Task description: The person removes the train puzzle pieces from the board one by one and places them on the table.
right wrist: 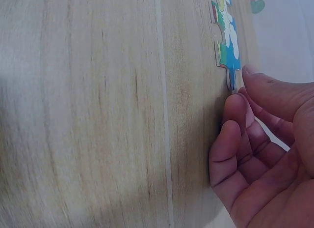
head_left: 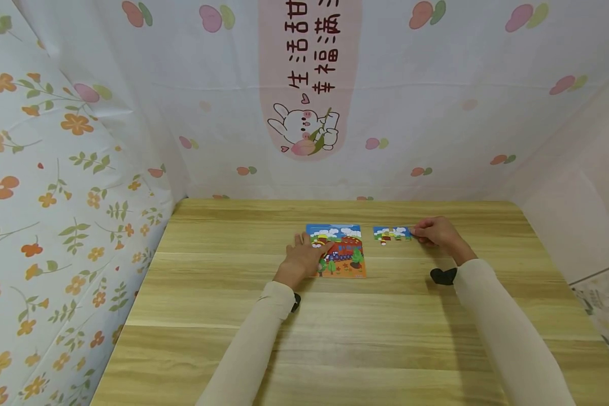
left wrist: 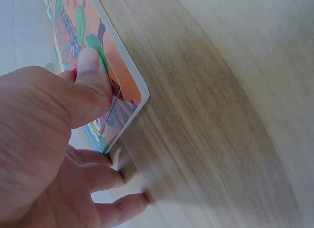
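Observation:
My left hand [head_left: 299,262] lies at the left edge of a square jigsaw picture board [head_left: 346,268] showing a red train, trees and clouds. In the left wrist view, the thumb presses on the board's face, while several extended fingertips reach the table beside its edge. To the right of the board lies a short strip of joined jigsaw pieces [head_left: 385,233], blue and white above, with an uneven lower edge. At the strip's right end, my right hand [head_left: 438,232] pinches a blue puzzle piece [right wrist: 232,79] between thumb and index finger. That piece is mostly hidden by the fingertips.
Both things lie toward the back of a wood-grain table [head_left: 335,338]. A white printed cloth [head_left: 208,113] hangs behind it, and a flowered cloth [head_left: 56,225] hangs along the left. A black strap end [head_left: 442,276] sticks out at the right sleeve.

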The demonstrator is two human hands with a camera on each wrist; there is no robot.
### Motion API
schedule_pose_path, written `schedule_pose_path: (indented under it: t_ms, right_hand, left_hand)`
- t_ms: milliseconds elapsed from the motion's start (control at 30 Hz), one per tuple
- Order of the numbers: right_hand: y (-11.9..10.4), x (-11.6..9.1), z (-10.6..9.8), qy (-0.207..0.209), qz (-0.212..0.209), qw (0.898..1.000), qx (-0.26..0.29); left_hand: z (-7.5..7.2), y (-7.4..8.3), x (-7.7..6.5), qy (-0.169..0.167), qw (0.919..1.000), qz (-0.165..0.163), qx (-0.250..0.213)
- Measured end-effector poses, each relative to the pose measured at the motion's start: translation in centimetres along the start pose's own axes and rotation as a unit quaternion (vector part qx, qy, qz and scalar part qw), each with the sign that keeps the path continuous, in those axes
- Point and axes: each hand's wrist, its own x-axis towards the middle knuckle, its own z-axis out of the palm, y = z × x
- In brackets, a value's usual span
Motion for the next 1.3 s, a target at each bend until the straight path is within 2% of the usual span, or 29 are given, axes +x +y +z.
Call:
schedule_pose_path:
  t_ms: [267,400,533,700,900,1100,1200,1300]
  right_hand:
    - [0.1,0.1,-0.1,0.003,-0.006,1.000,-0.004]
    - [0.0,0.3,0.1,0.024,-0.023,0.999,-0.024]
    - [-0.8,0.4,0.9,0.052,-0.044,0.997,-0.041]
    - [-2.7,0.4,2.5,0.054,-0.076,0.995,-0.020]
    - [-4.8,0.3,4.8,0.020,-0.124,0.992,-0.020]
    - [-6.4,0.6,7.4,-0.029,-0.180,0.980,-0.076]
    - [-7.1,0.8,8.6,-0.046,-0.191,0.976,-0.091]
    - [-7.9,1.2,9.5,-0.048,-0.201,0.970,-0.131]
  left_hand:
    - [-0.1,0.1,0.1,-0.006,1.0000,0.000,0.006]
    - [0.0,0.0,0.1,-0.004,0.9999,0.003,0.014]
    - [-0.1,0.0,0.1,-0.005,0.9999,0.002,0.015]
    - [-0.2,0.0,0.0,-0.010,0.9999,-0.001,0.011]
    - [-0.1,0.0,0.1,-0.011,0.9999,-0.003,-0.007]
    - [0.0,0.1,0.2,-0.015,0.9998,-0.008,-0.004]
    - [0.0,0.1,0.1,-0.015,0.9999,-0.009,-0.001]
    - [0.0,0.1,0.1,-0.012,0.9999,-0.008,0.000]
